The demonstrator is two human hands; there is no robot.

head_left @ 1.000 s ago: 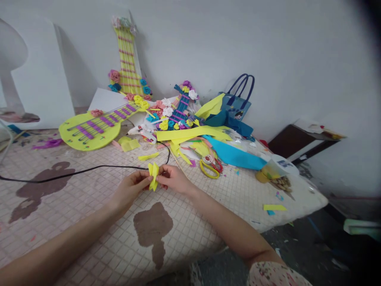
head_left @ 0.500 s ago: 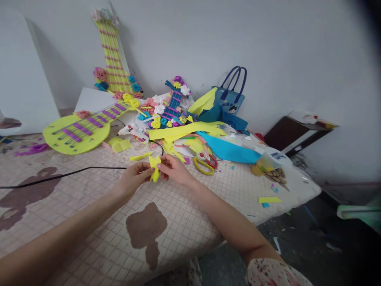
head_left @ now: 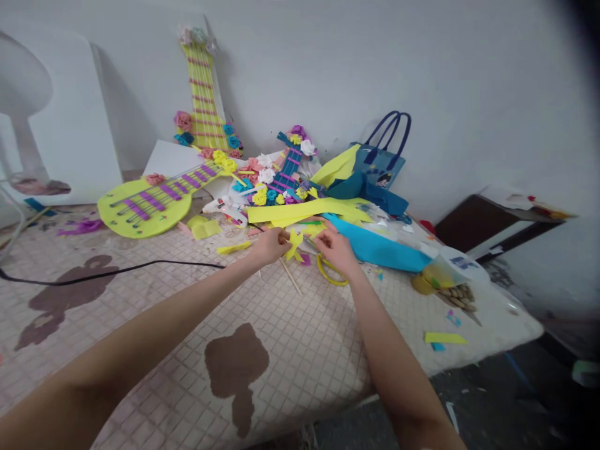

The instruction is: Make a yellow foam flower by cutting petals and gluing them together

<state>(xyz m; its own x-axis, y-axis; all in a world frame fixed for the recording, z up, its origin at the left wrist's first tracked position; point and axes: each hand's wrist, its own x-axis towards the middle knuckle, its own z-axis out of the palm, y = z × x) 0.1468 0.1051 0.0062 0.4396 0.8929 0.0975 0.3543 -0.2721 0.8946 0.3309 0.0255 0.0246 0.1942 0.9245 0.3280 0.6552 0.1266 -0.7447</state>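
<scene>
- While the left hand (head_left: 272,245) pinches the yellow paper piece (head_left: 295,239) between nearly closed fingertips, light pressure should spare its folds.
- Right hand (head_left: 336,250) curled, three o'clock; hold unclear.
- Scissors (head_left: 334,282), five o'clock: best kept off the paper.
- Glue gun (head_left: 228,210), ten o'clock.

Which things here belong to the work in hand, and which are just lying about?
Work in hand, probably: yellow paper piece at the left hand; yellow paper strip; glue gun; scissors.

Apparently lying about: tote bag; purple scrap at far left; plastic cup.
</scene>
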